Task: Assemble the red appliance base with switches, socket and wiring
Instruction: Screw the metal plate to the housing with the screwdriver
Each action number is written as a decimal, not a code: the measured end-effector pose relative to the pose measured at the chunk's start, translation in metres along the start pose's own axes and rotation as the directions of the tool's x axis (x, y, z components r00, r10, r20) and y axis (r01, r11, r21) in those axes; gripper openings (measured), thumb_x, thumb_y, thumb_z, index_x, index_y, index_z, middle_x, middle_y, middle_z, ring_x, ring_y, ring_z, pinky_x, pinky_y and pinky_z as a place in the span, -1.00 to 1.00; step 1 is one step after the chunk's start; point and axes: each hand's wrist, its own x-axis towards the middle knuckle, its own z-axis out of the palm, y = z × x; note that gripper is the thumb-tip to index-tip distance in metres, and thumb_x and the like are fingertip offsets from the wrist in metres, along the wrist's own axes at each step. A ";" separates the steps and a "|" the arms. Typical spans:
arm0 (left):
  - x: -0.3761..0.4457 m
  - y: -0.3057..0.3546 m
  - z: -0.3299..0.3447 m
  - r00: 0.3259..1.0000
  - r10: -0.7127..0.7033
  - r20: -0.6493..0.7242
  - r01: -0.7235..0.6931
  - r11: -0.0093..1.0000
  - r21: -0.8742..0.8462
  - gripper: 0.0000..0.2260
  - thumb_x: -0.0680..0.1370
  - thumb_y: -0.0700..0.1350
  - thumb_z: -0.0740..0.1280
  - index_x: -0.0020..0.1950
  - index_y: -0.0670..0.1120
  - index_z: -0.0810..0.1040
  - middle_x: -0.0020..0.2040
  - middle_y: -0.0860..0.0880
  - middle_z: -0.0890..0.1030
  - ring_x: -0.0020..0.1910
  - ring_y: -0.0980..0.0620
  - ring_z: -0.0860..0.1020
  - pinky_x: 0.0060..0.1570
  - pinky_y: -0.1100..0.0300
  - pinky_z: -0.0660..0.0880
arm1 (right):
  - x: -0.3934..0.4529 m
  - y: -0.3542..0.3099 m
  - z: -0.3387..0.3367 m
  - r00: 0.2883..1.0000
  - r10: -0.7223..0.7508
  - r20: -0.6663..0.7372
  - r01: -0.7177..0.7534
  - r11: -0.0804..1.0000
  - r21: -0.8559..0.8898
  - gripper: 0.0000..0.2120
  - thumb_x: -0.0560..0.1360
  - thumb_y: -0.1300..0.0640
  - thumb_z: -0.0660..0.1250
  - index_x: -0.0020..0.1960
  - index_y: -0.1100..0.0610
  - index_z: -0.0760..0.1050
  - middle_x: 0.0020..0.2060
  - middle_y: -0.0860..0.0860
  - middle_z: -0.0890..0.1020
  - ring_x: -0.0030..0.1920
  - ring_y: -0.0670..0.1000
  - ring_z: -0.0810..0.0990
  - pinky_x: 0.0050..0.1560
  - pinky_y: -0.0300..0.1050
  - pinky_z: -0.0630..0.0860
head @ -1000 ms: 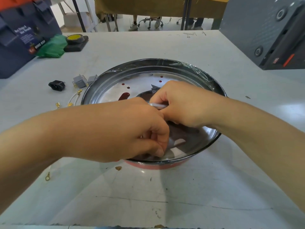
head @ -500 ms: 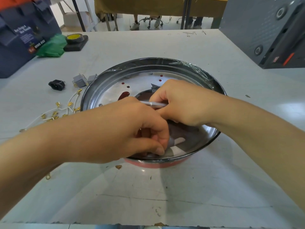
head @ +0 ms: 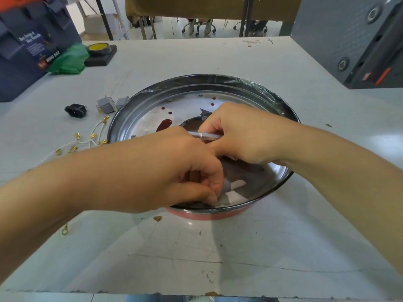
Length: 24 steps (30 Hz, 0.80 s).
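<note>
Over the last second little has shifted: both hands stay inside the red appliance base (head: pixel 209 214) near the counter's front edge, right hand (head: pixel 246 134) gripping a thin white tool (head: pixel 204 135), left hand (head: pixel 174 171) pinching a small part; wiring (head: pixel 87 142) remains unfitted

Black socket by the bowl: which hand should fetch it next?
Left, probably. The socket lies on the table left of the bowl, on the left hand's side; the right hand grips a thin clear tool and would cross over.

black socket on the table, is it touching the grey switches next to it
Apart. The head view shows bare table between the black socket and the nearest grey switch.
</note>
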 end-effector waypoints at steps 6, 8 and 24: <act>-0.001 -0.002 0.003 0.999 0.035 -0.039 -0.036 0.999 -0.014 -0.93 0.41 0.00 0.36 -0.25 0.06 0.61 -0.34 0.18 0.57 -0.32 0.24 0.53 -0.27 0.45 0.39 | 0.001 -0.001 -0.001 1.000 -0.002 -0.014 0.001 1.000 -0.030 -0.55 0.42 0.28 0.39 -0.57 0.02 0.36 -0.71 -0.15 0.37 -0.61 -0.19 0.36 -0.57 -0.43 0.24; -0.002 -0.004 0.003 0.998 0.025 -0.051 -0.028 0.998 -0.053 -0.92 0.42 0.00 0.38 -0.22 0.04 0.64 -0.33 0.14 0.59 -0.30 0.19 0.55 -0.27 0.38 0.44 | 0.000 -0.001 -0.001 1.000 0.006 -0.011 -0.006 0.999 -0.032 -0.56 0.43 0.28 0.38 -0.56 0.02 0.37 -0.71 -0.15 0.38 -0.61 -0.20 0.37 -0.57 -0.43 0.24; -0.005 -0.019 -0.001 0.994 -0.085 0.069 0.102 0.952 -0.290 -0.87 0.39 0.12 0.38 -0.11 0.16 0.64 -0.22 0.00 0.62 -0.25 -0.08 0.61 -0.28 -0.09 0.60 | -0.015 0.004 -0.020 0.984 -0.048 -0.172 0.100 0.946 0.310 -0.75 0.58 0.35 0.15 -0.05 0.00 0.37 -0.21 0.10 0.63 -0.46 -0.11 0.41 -0.46 -0.31 0.37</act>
